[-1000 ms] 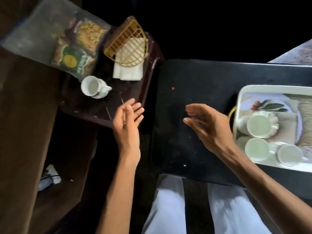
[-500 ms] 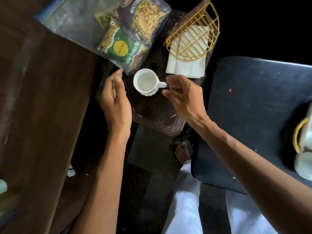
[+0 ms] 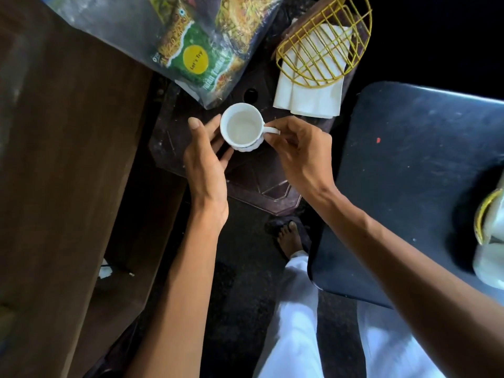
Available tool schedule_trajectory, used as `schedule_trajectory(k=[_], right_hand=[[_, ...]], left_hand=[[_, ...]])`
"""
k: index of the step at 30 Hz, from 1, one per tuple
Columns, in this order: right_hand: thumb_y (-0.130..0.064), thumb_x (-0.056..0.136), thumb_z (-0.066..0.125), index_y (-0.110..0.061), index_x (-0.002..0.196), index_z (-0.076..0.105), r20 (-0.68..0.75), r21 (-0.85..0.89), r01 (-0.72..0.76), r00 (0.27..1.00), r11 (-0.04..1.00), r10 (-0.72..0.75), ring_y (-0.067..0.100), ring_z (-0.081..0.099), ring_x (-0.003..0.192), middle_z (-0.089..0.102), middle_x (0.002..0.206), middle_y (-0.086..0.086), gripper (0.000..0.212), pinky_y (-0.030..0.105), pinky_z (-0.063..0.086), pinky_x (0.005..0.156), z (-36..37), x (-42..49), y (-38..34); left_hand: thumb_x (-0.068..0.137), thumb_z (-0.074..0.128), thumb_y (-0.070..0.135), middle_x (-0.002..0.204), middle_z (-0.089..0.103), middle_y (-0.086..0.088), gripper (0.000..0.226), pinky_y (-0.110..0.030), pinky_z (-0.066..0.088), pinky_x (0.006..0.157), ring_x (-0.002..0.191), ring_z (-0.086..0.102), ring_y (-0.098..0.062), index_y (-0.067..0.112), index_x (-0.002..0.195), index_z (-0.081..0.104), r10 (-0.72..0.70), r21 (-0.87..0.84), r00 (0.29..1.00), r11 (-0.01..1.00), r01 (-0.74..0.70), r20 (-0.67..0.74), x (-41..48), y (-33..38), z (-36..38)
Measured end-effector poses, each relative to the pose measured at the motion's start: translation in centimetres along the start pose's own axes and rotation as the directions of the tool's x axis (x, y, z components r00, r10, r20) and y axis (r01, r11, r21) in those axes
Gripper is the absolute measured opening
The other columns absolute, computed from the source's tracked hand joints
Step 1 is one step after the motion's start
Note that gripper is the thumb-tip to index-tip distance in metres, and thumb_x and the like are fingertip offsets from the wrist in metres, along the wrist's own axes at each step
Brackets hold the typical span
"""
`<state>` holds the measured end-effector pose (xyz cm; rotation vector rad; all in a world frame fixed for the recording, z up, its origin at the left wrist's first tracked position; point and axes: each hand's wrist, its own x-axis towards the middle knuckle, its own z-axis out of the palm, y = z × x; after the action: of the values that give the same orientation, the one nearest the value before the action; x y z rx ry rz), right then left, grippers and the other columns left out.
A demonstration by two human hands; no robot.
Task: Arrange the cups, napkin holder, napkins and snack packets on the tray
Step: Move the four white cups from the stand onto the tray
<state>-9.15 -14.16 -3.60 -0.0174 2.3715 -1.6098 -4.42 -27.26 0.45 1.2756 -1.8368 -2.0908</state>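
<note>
A white cup (image 3: 241,126) stands upright on a small dark brown stool (image 3: 261,184). My right hand (image 3: 300,154) pinches its handle between thumb and fingers. My left hand (image 3: 206,159) cups its left side, fingers touching the wall. Snack packets (image 3: 201,42) in a clear plastic bag lie at the stool's far left. A yellow wire napkin holder (image 3: 324,45) lies tipped over white napkins (image 3: 311,99) at the far right of the stool. The white tray (image 3: 491,241) shows only as a sliver at the right edge.
A dark blue table (image 3: 403,173) on the right bears the tray. A brown wooden bench (image 3: 54,159) runs along the left. Below the stool are the floor, a bare foot (image 3: 290,238) and white trousers (image 3: 297,323).
The view swung left, away from the tray. Both hands moved from above the table to the stool and closed in on the cup, the right taking its handle.
</note>
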Motion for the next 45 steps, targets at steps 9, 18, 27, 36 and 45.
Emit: schedule_trajectory(k=[9, 18, 27, 36, 45], right_hand=[[-0.019, 0.09, 0.074, -0.014, 0.101, 0.074, -0.072, 0.071, -0.055, 0.996, 0.996, 0.06, -0.002, 0.07, 0.074, 0.078, 0.085, 0.0, 0.012, 0.01, 0.052, 0.069, -7.2, -5.6, 1.3], [-0.012, 0.093, 0.069, -0.013, 0.107, 0.074, -0.227, 0.151, -0.177, 0.951, 0.973, 0.208, 0.006, 0.073, 0.094, 0.078, 0.1, -0.004, 0.015, 0.02, 0.055, 0.085, -20.4, -11.9, 4.9], [-0.02, 0.092, 0.07, -0.028, 0.102, 0.074, -0.356, 0.068, -0.219, 0.906, 0.973, 0.229, 0.005, 0.073, 0.094, 0.078, 0.098, -0.01, 0.013, 0.026, 0.057, 0.084, -36.2, -16.2, 9.9], [-0.021, 0.094, 0.068, -0.035, 0.101, 0.071, -0.44, 0.095, -0.202, 0.87, 0.975, 0.223, 0.01, 0.072, 0.093, 0.076, 0.1, -0.01, 0.016, 0.035, 0.057, 0.088, -46.6, -18.6, 16.3], [-0.012, 0.094, 0.067, -0.023, 0.105, 0.07, -0.46, 0.133, -0.274, 0.834, 0.952, 0.304, 0.018, 0.071, 0.094, 0.075, 0.102, 0.003, 0.016, 0.043, 0.058, 0.091, -48.1, -18.7, 22.1]], left_hand=[[0.109, 0.026, 0.044, 0.132, 0.069, 0.002, 0.055, -0.027, 0.056, 0.098, 0.121, 0.065, -0.006, 0.012, 0.131, 0.065, -0.024, 0.009, 0.998, 1.0, 0.023, 0.061, -6.7, -1.3, 4.2], [0.108, 0.033, 0.029, 0.127, 0.071, -0.007, 0.044, -0.04, 0.054, 0.105, 0.123, 0.065, -0.015, 0.005, 0.125, 0.065, -0.064, 0.029, 0.979, 0.998, 0.059, 0.195, -16.5, -4.6, 14.7], [0.108, 0.037, 0.032, 0.124, 0.07, -0.01, 0.039, -0.048, 0.054, 0.103, 0.117, 0.067, -0.017, 0.012, 0.113, 0.07, -0.078, 0.068, 0.911, 0.996, 0.055, 0.405, -25.6, -8.1, 26.5], [0.108, 0.037, 0.031, 0.12, 0.071, -0.005, 0.037, -0.037, 0.054, 0.105, 0.117, 0.068, -0.016, 0.012, 0.111, 0.068, -0.203, 0.094, 0.871, 0.979, 0.18, 0.447, -29.7, -10.9, 34.7], [0.108, 0.037, 0.035, 0.12, 0.074, -0.012, 0.045, -0.029, 0.058, 0.097, 0.109, 0.073, -0.018, 0.003, 0.119, 0.066, -0.184, 0.069, 0.915, 0.983, 0.171, 0.359, -30.2, -12.7, 36.5]])
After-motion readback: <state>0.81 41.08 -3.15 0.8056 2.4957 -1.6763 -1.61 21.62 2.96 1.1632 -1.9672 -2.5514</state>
